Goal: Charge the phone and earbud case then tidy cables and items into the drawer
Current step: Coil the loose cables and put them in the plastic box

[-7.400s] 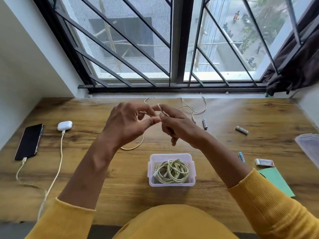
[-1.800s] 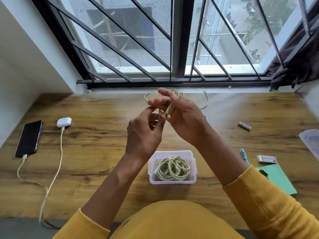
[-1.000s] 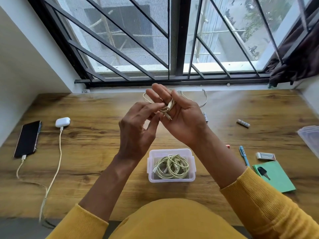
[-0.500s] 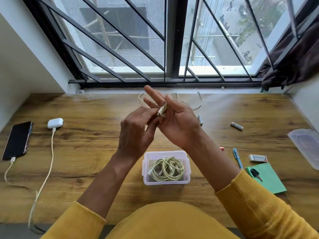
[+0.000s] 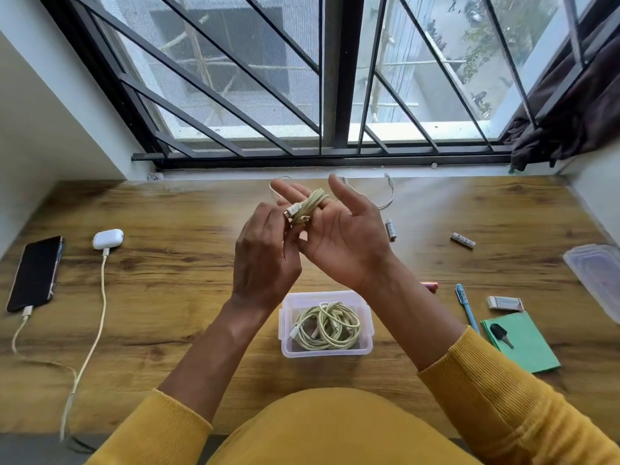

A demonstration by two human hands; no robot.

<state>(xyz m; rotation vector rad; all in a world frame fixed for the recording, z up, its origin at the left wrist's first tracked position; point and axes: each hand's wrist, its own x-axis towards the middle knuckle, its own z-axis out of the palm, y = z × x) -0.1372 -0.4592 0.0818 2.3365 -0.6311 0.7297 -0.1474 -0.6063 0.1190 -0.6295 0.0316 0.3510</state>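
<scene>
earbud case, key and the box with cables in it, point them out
earbud case (image 5: 108, 238), head view, middle of its lid
key (image 5: 496, 329), head view, its dark head
box (image 5: 327, 353), head view, near wall

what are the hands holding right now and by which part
A cream cable, coiled around the fingers of the right hand. The left hand pinches its plug end against the coil.
</scene>
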